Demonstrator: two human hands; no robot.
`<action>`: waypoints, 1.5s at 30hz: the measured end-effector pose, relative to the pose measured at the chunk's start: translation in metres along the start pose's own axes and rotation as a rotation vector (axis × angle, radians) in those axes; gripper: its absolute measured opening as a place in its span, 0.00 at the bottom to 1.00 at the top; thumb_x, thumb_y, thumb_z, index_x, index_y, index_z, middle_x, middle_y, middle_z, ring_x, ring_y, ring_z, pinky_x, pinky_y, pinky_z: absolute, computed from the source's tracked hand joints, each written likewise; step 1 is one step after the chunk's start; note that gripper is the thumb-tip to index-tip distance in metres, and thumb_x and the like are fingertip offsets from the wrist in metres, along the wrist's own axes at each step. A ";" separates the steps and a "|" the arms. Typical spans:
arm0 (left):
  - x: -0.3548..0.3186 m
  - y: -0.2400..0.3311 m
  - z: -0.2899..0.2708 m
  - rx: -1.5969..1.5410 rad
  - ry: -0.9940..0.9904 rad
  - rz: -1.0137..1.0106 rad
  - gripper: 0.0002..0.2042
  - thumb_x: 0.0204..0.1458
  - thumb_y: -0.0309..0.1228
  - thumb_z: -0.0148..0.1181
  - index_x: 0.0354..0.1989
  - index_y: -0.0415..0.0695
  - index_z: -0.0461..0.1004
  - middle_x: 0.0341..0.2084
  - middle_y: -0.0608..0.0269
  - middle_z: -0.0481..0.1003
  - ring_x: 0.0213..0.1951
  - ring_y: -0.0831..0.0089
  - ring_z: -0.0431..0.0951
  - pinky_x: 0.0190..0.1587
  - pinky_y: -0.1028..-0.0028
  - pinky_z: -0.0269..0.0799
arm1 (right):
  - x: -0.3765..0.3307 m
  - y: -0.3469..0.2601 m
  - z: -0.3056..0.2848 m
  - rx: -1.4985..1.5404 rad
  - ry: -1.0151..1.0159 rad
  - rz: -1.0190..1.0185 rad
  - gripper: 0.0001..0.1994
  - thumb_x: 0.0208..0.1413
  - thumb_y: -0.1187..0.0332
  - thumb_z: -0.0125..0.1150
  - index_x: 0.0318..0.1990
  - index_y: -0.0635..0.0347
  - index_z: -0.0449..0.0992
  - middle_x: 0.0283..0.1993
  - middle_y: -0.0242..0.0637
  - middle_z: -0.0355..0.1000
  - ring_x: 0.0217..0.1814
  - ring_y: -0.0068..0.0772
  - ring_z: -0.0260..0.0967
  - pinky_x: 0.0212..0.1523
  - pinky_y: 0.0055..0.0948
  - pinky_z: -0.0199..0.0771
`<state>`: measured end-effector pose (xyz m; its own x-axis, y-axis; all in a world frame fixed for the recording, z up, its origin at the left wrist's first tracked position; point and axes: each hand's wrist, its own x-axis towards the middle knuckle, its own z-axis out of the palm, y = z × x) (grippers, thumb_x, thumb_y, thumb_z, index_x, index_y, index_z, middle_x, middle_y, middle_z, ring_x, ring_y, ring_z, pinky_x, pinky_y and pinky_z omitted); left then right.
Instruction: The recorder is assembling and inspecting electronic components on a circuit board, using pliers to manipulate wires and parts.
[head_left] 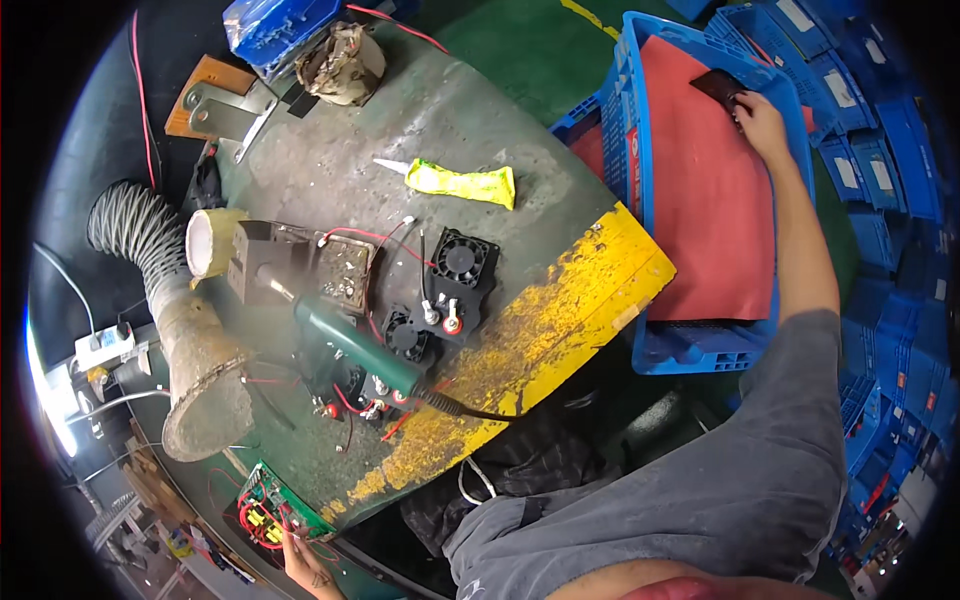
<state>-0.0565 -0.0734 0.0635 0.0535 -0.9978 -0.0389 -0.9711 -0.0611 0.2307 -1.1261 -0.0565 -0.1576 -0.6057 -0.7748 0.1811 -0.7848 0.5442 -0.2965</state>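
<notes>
**Stretching wide, both sides busy!**

The green circuit board [287, 492] is sitting at the table's [340, 150] near left edge, the left hand [308, 570] touching it; whether it's pinching, I can't tell. Well apart, the right hand [762, 125] is gripping a flat black piece [716, 88] over the red sheet [705, 210] in the blue crate [700, 352]. Snagged red wires [243, 512] could be dragging the board off; a tugged cord [478, 413], pulling the soldering iron [355, 345] loose. The yellow corner [645, 262] is jutting cratewards; room there is looking tight.
</notes>
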 end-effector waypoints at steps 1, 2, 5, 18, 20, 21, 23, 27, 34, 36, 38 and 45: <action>-0.007 -0.008 -0.005 -0.043 -0.009 -0.022 0.19 0.71 0.27 0.48 0.68 0.42 0.69 0.36 0.59 0.82 0.37 0.74 0.80 0.43 0.73 0.75 | -0.012 -0.010 -0.012 0.019 0.094 0.011 0.17 0.60 0.62 0.59 0.53 0.58 0.83 0.59 0.48 0.77 0.63 0.46 0.73 0.62 0.38 0.73; -0.010 -0.005 -0.007 -0.044 -0.004 -0.019 0.19 0.71 0.27 0.48 0.68 0.42 0.69 0.36 0.59 0.82 0.37 0.74 0.80 0.43 0.73 0.75 | -0.025 -0.020 -0.031 0.031 0.192 0.025 0.17 0.62 0.62 0.59 0.54 0.58 0.83 0.60 0.47 0.77 0.63 0.43 0.74 0.62 0.36 0.72; -0.019 0.000 -0.006 -0.087 0.015 -0.015 0.24 0.72 0.28 0.47 0.76 0.51 0.60 0.37 0.61 0.81 0.38 0.78 0.77 0.47 0.74 0.73 | -0.066 -0.055 -0.104 0.791 0.173 0.221 0.21 0.69 0.63 0.54 0.63 0.68 0.75 0.69 0.45 0.70 0.67 0.40 0.69 0.70 0.38 0.63; -0.013 -0.010 0.008 -0.546 0.168 0.105 0.13 0.69 0.30 0.54 0.51 0.34 0.80 0.38 0.61 0.81 0.40 0.75 0.76 0.46 0.74 0.71 | -0.272 -0.293 -0.216 1.708 -0.153 -0.170 0.42 0.64 0.54 0.51 0.75 0.78 0.46 0.83 0.52 0.36 0.81 0.50 0.45 0.76 0.64 0.48; -0.009 -0.026 0.012 -0.553 0.255 0.211 0.12 0.68 0.31 0.55 0.40 0.35 0.81 0.53 0.54 0.77 0.51 0.67 0.76 0.50 0.71 0.73 | -0.288 -0.341 -0.228 1.661 -0.214 -0.142 0.46 0.61 0.50 0.55 0.75 0.79 0.46 0.83 0.52 0.33 0.81 0.51 0.45 0.75 0.68 0.47; -0.006 -0.019 0.012 -0.519 0.301 0.297 0.15 0.68 0.35 0.56 0.36 0.36 0.81 0.58 0.50 0.75 0.58 0.62 0.75 0.56 0.68 0.72 | -0.294 -0.357 -0.227 1.696 -0.243 -0.210 0.49 0.60 0.48 0.58 0.75 0.79 0.45 0.84 0.52 0.33 0.81 0.52 0.44 0.75 0.69 0.46; 0.003 0.007 0.006 -0.769 0.204 0.358 0.19 0.67 0.40 0.56 0.32 0.35 0.79 0.58 0.48 0.75 0.59 0.57 0.75 0.59 0.63 0.70 | -0.317 -0.398 -0.223 1.760 -0.275 -0.222 0.54 0.56 0.45 0.63 0.75 0.80 0.42 0.84 0.52 0.31 0.83 0.54 0.39 0.76 0.70 0.42; 0.013 -0.004 -0.002 -0.835 -0.077 0.357 0.14 0.68 0.31 0.50 0.34 0.33 0.75 0.47 0.49 0.80 0.49 0.64 0.78 0.54 0.65 0.72 | -0.357 -0.507 -0.191 1.817 -0.414 -0.217 0.58 0.52 0.42 0.65 0.76 0.76 0.39 0.84 0.50 0.27 0.85 0.55 0.29 0.77 0.70 0.39; 0.034 0.003 0.023 -1.182 -0.229 0.310 0.19 0.71 0.37 0.49 0.31 0.37 0.75 0.25 0.60 0.77 0.31 0.73 0.77 0.43 0.71 0.74 | -0.413 -0.637 -0.104 1.781 -0.828 -0.567 0.51 0.55 0.44 0.65 0.80 0.54 0.45 0.84 0.48 0.27 0.84 0.45 0.38 0.76 0.70 0.42; 0.041 0.006 0.019 -1.119 -0.269 0.253 0.18 0.70 0.38 0.50 0.29 0.38 0.73 0.24 0.64 0.76 0.30 0.77 0.75 0.41 0.73 0.72 | -0.413 -0.659 -0.086 1.746 -0.667 -0.672 0.50 0.55 0.47 0.66 0.80 0.52 0.45 0.84 0.49 0.28 0.84 0.46 0.38 0.76 0.70 0.41; 0.045 0.003 0.011 -1.099 -0.396 0.233 0.18 0.70 0.38 0.51 0.29 0.39 0.73 0.24 0.66 0.75 0.29 0.78 0.74 0.38 0.74 0.71 | -0.409 -0.663 -0.074 1.732 -0.663 -0.728 0.50 0.54 0.49 0.68 0.80 0.51 0.45 0.84 0.49 0.28 0.84 0.46 0.37 0.77 0.69 0.37; 0.060 -0.008 -0.002 -0.989 -0.712 0.297 0.15 0.69 0.41 0.52 0.32 0.45 0.74 0.26 0.73 0.72 0.26 0.83 0.69 0.32 0.79 0.66 | -0.428 -0.648 -0.060 1.469 -0.543 -0.914 0.51 0.56 0.55 0.67 0.79 0.61 0.41 0.83 0.46 0.36 0.85 0.45 0.34 0.77 0.67 0.42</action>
<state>-0.0452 -0.1326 0.0612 -0.5739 -0.7599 -0.3054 -0.3179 -0.1370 0.9382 -0.3660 -0.0579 0.0135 0.2443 -0.8053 0.5402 0.1147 -0.5292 -0.8407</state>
